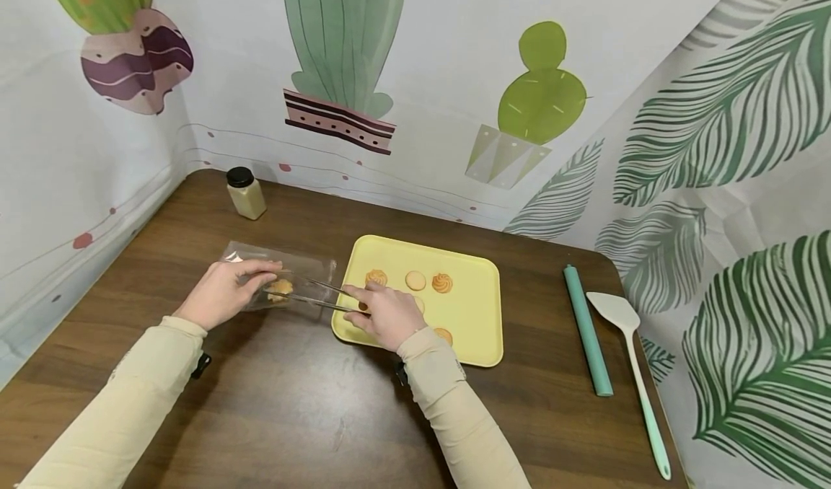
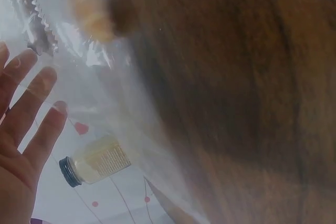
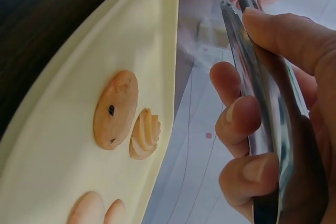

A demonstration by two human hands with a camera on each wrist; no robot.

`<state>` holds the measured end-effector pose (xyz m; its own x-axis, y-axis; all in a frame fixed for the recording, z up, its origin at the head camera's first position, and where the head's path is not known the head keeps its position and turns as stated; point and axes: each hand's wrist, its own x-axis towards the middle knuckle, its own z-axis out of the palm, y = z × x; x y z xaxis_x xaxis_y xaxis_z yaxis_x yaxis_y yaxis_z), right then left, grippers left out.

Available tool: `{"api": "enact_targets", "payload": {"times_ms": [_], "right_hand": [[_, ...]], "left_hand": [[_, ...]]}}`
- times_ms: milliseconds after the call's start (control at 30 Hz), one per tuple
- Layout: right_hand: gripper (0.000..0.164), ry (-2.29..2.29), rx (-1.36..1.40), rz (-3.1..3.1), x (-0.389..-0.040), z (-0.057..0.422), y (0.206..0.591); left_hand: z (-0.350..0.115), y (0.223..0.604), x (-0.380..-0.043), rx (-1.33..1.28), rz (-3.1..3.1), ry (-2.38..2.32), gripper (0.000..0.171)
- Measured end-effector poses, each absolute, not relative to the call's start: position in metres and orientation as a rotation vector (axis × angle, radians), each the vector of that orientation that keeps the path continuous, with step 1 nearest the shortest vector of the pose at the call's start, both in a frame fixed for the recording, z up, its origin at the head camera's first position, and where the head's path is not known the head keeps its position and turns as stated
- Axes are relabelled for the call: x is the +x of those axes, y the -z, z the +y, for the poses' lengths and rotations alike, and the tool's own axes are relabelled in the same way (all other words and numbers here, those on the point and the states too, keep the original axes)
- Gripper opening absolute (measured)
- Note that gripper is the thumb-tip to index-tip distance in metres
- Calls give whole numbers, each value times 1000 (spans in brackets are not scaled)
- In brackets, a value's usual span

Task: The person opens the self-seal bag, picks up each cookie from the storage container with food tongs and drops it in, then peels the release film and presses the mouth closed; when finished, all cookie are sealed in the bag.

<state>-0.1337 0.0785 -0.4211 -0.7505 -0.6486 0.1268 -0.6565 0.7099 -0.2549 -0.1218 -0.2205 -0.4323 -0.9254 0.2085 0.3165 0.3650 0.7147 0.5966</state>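
My right hand (image 1: 392,316) grips metal tongs (image 3: 265,93) over the left side of a yellow tray (image 1: 477,323). The tongs point left, their ends reaching into a clear plastic bag (image 1: 311,267). My left hand (image 1: 223,291) pinches the bag's upper edge; in the left wrist view several fingers (image 2: 39,95) are spread beside the clear film. A golden cookie (image 1: 280,289) lies inside the bag, by the tongs' tips. Whether the tips touch it cannot be told. On the tray are several cookies, among them a swirled one (image 1: 442,283) and an oval one with dark specks (image 3: 116,109).
A jar with a black lid (image 1: 247,195) stands at the back left of the wooden table (image 1: 311,410). Along the right lie a green rod (image 1: 588,334) and a white spatula (image 1: 626,319) with a pale green handle. Patterned cloth (image 1: 441,56) hangs behind the table.
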Motion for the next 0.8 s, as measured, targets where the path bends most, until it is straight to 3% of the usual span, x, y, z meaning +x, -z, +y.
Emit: {"api": "enact_targets", "payload": {"times_ms": [433, 800], "right_hand": [[46, -503, 1078, -2911, -131, 88, 419], [44, -571, 967, -2972, -113, 131, 405]], "left_hand": [[-221, 438, -123, -411, -2737, 1028, 20], [-223, 438, -124, -407, -2746, 1039, 20]]}}
